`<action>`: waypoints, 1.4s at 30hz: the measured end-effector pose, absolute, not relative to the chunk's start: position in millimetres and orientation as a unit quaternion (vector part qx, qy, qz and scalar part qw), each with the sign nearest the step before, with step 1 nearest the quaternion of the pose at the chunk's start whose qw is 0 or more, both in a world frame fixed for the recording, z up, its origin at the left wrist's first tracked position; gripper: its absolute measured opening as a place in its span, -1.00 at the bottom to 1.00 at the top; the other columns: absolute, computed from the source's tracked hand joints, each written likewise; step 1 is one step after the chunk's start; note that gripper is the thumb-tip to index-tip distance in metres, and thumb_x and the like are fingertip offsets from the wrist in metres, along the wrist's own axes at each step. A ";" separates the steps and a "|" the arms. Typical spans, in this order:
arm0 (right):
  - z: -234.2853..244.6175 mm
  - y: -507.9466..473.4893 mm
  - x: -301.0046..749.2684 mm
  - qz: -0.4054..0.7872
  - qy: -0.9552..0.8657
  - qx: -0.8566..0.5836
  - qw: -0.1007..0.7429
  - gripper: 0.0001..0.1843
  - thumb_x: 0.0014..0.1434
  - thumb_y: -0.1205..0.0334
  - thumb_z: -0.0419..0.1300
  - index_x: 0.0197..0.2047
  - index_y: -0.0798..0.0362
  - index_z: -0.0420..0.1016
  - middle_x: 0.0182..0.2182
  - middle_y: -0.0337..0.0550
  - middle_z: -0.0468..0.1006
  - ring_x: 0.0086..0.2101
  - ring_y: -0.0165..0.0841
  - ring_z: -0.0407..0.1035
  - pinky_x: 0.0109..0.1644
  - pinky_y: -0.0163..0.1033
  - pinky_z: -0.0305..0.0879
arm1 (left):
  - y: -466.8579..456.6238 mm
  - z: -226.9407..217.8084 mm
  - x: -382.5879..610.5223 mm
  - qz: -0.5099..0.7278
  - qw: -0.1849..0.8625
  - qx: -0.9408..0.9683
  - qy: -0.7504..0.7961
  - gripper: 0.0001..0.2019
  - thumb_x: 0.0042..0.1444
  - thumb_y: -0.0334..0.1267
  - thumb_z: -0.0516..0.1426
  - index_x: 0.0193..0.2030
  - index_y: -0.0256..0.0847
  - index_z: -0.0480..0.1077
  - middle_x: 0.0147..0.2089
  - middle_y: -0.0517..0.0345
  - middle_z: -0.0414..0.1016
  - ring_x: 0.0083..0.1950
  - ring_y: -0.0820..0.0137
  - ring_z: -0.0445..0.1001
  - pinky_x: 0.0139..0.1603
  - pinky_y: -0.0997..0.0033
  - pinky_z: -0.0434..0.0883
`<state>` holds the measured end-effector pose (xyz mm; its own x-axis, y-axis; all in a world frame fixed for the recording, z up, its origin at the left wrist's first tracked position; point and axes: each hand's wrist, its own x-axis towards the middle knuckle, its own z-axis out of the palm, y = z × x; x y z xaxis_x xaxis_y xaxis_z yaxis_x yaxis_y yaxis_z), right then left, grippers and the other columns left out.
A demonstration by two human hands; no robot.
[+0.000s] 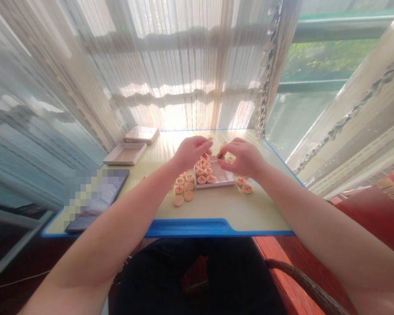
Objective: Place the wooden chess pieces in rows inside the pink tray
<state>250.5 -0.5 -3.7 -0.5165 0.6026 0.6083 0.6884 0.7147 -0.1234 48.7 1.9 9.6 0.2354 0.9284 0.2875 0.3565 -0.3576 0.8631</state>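
A round wooden Chinese chess piece (220,156) with a dark character is pinched between the thumb and fingers of my right hand (244,156), over the right side of a shallow pale box (225,177). Red-marked pieces (207,171) stand in rows in the left part of that box. My left hand (193,151) hovers above these rows, its fingers loosely bent and apart, with nothing visible in them. More pieces (179,189) lie left of the box, some with blank faces up. Other red-marked pieces (247,188) rest to its right, below my right wrist.
A shallow box part (124,154) and a second flat box (141,134) sit at the table's back left. A dark flat object (101,199), partly pixelated, lies at the left edge. The pale table (249,214) has a blue rim. Sheer curtains (177,65) hang behind it.
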 end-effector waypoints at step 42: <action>-17.3 10.0 255.6 0.068 -0.893 -0.412 0.167 -0.72 0.05 0.28 0.13 -0.20 0.02 0.62 -0.21 -0.13 0.55 -0.23 -0.29 0.41 -0.13 -0.24 0.29 | 18.2 -0.2 21.5 0.152 -0.080 0.795 0.582 -0.58 0.25 -0.05 -0.07 0.15 -0.20 0.24 -0.29 0.09 0.54 -0.24 0.25 0.49 -0.24 0.30 0.36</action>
<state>255.6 10.0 -17.3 -0.6050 0.7584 0.2423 0.7128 0.6516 -0.2597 21.5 18.2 -0.2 0.2754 0.9016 0.3337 0.9498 -0.3087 0.0502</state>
